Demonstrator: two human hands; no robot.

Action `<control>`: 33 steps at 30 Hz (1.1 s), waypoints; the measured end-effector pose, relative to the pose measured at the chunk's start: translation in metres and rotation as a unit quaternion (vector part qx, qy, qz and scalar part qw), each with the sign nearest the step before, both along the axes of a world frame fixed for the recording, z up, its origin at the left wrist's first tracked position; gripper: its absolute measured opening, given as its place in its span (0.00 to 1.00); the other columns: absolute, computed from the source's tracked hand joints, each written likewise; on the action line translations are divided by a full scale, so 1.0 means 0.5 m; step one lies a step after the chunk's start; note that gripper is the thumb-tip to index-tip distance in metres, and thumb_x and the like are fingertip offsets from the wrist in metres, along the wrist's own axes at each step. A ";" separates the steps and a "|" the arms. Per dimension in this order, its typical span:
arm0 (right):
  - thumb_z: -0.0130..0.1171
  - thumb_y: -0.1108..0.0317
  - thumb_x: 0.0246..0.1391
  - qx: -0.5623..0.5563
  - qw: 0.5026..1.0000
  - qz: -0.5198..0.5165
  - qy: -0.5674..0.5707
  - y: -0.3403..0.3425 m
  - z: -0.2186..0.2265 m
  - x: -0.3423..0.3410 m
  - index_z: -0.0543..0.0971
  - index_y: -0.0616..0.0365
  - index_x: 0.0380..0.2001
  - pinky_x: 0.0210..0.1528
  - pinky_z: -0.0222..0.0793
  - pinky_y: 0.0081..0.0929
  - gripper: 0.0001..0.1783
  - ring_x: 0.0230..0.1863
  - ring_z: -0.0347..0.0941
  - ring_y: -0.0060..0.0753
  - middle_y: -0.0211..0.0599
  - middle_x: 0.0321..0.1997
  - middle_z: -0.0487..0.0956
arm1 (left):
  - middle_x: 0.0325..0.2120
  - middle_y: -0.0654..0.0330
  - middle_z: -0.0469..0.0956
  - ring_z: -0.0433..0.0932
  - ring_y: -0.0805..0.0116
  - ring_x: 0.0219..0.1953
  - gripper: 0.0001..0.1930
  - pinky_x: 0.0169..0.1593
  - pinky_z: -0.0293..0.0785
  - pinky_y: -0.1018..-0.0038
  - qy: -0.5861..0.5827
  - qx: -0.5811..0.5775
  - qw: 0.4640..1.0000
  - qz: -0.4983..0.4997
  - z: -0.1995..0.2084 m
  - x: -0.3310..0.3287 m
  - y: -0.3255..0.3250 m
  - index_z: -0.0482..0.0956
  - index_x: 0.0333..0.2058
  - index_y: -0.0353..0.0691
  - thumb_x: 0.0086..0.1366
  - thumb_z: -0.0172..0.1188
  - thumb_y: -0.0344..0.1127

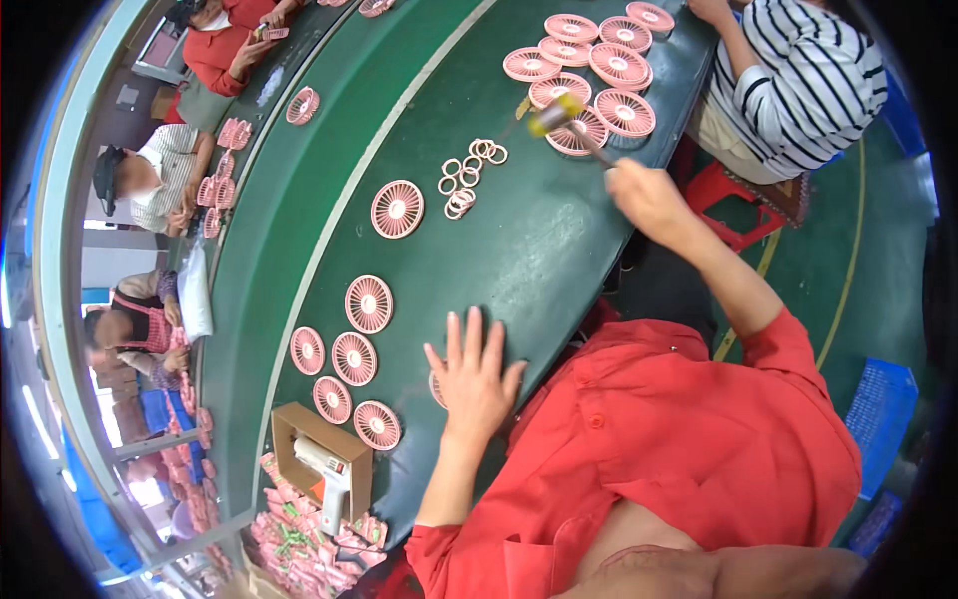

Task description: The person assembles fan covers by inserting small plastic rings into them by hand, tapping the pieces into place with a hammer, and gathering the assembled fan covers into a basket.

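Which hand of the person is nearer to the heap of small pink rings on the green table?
The right hand. It holds a mallet just right of the small pink rings. The left hand lies flat much lower, over a pink grille.

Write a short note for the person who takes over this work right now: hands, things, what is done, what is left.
Left hand: flat, pressing a pink fan grille on the green table.
Right hand: raised, gripping a small mallet.
Done, apparently: five grilles lying at the left.
Left: a stack of grilles at the far right and loose pink rings mid-table.
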State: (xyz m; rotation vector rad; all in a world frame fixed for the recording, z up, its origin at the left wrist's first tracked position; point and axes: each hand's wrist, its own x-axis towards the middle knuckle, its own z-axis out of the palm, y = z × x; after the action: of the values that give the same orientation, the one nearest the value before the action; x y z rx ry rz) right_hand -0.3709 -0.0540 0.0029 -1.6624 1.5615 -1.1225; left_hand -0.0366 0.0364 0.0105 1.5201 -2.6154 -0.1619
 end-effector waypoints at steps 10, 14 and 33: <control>0.49 0.56 0.68 0.051 0.987 0.000 -0.149 0.041 -0.073 -0.109 0.71 0.62 0.28 0.23 0.60 0.26 0.20 0.19 0.63 0.23 0.33 0.16 0.66 | 0.67 0.41 0.55 0.53 0.40 0.69 0.42 0.69 0.53 0.54 0.174 -0.080 0.981 0.043 0.025 -0.172 -0.252 0.61 0.65 0.38 0.54 0.71 0.42; 0.52 0.60 0.66 0.017 0.993 0.006 -0.116 0.052 -0.078 -0.112 0.71 0.63 0.29 0.24 0.62 0.34 0.17 0.18 0.64 0.35 0.43 0.18 0.65 | 0.67 0.43 0.55 0.50 0.38 0.69 0.42 0.65 0.53 0.42 0.062 -0.125 0.987 0.077 -0.040 -0.278 -0.389 0.64 0.65 0.47 0.54 0.68 0.53; 0.51 0.60 0.65 0.067 0.998 0.002 0.005 0.066 -0.054 -0.191 0.73 0.62 0.35 0.31 0.67 0.46 0.14 0.30 0.75 0.59 0.54 0.25 0.75 | 0.52 0.44 0.70 0.69 0.43 0.54 0.17 0.56 0.68 0.57 0.245 -0.112 0.962 -0.041 -0.059 -0.383 -0.350 0.76 0.31 0.35 0.49 0.73 0.36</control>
State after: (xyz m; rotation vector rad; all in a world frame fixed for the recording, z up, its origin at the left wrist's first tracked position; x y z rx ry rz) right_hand -0.4666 -0.0212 -0.0240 -1.5847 1.6032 -0.9867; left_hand -0.2282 -0.1384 -0.0190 1.1235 -2.2140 -0.2097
